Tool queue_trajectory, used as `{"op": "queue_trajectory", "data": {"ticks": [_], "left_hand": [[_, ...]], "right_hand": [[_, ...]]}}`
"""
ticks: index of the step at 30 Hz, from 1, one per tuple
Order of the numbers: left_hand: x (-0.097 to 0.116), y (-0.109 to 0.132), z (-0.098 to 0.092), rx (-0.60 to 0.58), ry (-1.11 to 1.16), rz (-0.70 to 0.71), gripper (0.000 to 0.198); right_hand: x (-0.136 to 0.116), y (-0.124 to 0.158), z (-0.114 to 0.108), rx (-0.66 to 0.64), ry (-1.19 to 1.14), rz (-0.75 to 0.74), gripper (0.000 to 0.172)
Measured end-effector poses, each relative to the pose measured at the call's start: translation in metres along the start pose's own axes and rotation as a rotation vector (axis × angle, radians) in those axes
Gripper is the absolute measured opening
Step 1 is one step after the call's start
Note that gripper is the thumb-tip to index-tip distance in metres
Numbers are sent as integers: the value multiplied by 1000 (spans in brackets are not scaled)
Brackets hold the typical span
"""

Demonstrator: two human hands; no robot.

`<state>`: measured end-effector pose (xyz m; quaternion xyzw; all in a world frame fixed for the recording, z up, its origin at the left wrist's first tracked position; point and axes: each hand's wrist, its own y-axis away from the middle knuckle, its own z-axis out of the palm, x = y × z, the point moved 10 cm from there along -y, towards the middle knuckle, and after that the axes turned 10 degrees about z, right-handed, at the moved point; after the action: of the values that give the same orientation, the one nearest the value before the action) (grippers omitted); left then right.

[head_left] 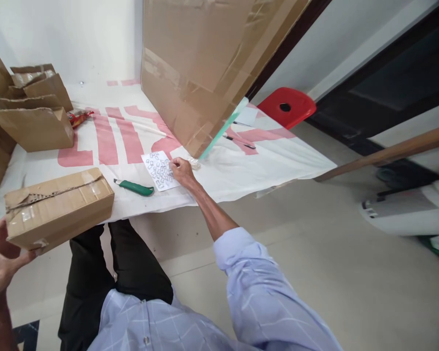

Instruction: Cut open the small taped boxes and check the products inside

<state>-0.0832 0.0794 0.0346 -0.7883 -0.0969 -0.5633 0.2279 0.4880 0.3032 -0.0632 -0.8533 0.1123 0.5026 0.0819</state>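
Note:
My left hand [0, 261] grips the near end of a small taped cardboard box [58, 207] and holds it at the table's front edge. My right hand [182, 171] reaches out to a white sheet of small stickers [158, 170] lying on the table. Its fingers are pinched together on the sheet's right side, and what they pinch is too small to make out. A green-handled utility knife [135, 187] lies just left of the sheet.
A large taped cardboard box [205, 63] stands on the white and red table cover [106, 141] behind the sheet. Opened boxes [32, 112] are stacked at the left. A red stool [287, 106] and a wooden pole [388, 151] are to the right.

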Motion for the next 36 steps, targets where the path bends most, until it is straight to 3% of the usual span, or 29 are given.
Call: {"op": "queue_trajectory", "data": {"ticks": [3, 6, 20, 32, 36], "left_hand": [[1, -1, -1, -6, -63, 18, 89], [11, -1, -1, 37, -137, 59, 85], [33, 0, 8, 79, -215, 23, 75], [26, -2, 3, 33, -254, 102, 88], [18, -6, 8, -20, -135, 110, 99]], "right_hand": [[14, -7, -26, 54, 15, 31, 8], [27, -5, -36, 39, 31, 50, 8], [36, 32, -24, -67, 147, 32, 10], [34, 45, -19, -41, 279, -35, 2], [36, 46, -21, 23, 287, -12, 9]]}}
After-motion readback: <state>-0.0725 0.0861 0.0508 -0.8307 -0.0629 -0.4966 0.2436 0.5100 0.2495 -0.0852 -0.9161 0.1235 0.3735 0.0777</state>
